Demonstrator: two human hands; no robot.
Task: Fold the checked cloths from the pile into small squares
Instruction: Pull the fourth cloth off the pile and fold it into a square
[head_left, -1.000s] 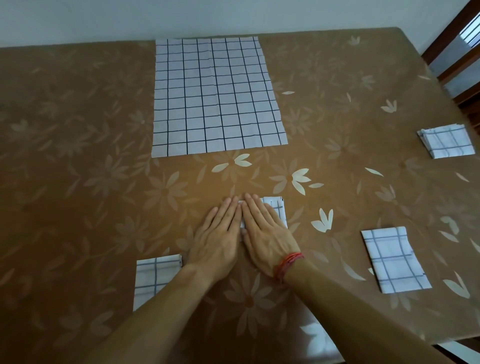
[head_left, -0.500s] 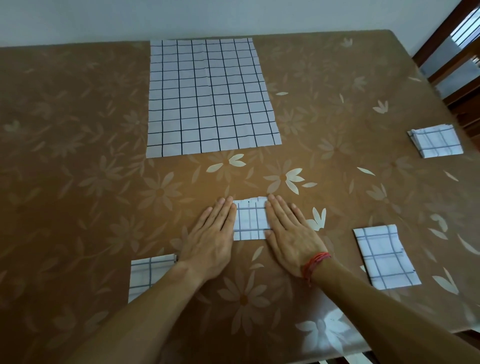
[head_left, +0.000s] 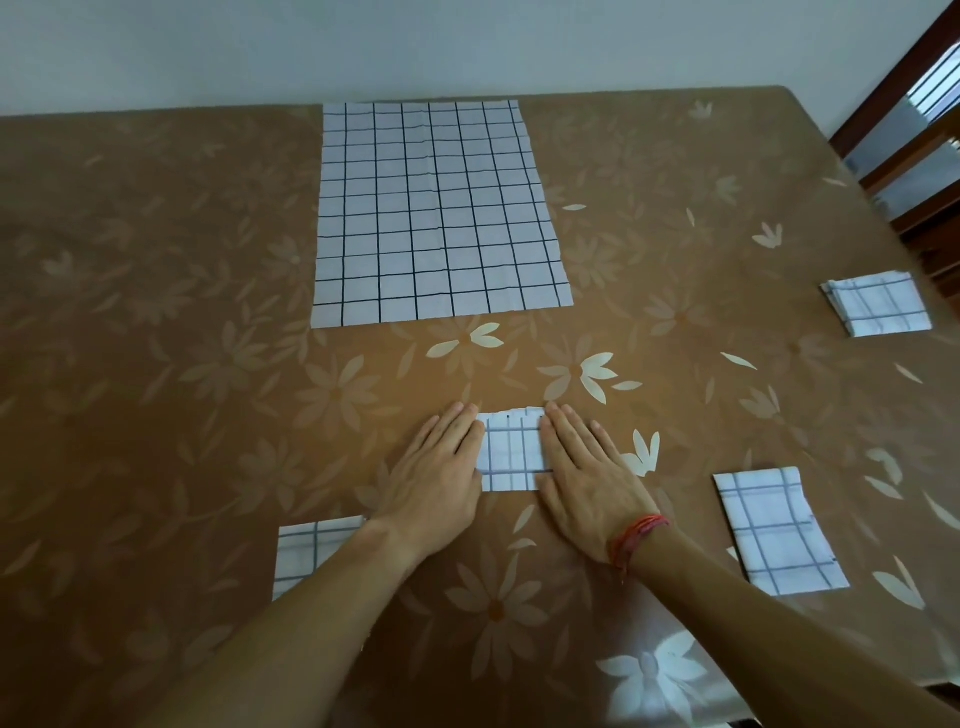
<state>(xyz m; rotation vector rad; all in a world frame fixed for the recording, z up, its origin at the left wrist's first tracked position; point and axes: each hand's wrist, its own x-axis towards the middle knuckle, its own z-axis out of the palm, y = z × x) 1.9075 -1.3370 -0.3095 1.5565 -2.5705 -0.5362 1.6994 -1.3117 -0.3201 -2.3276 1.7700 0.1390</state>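
Observation:
A small folded checked cloth (head_left: 511, 451) lies in front of me on the brown flowered table (head_left: 156, 364). My left hand (head_left: 436, 478) rests flat, palm down, on its left edge. My right hand (head_left: 587, 478), with a red thread at the wrist, rests flat on its right edge. Neither hand grips anything. Farther back lies the flat pile of unfolded checked cloths (head_left: 436, 213). Three more folded cloths lie around: one near left (head_left: 306, 551), partly under my left forearm, one near right (head_left: 774, 530), one far right (head_left: 878, 306).
A wooden chair (head_left: 914, 135) stands past the table's far right corner. A pale wall runs behind the table's far edge. The table's near edge is at the bottom right.
My hands were side by side covering the folded cloth; they have slid apart to its left and right edges, so its middle shows. My view shifted slightly.

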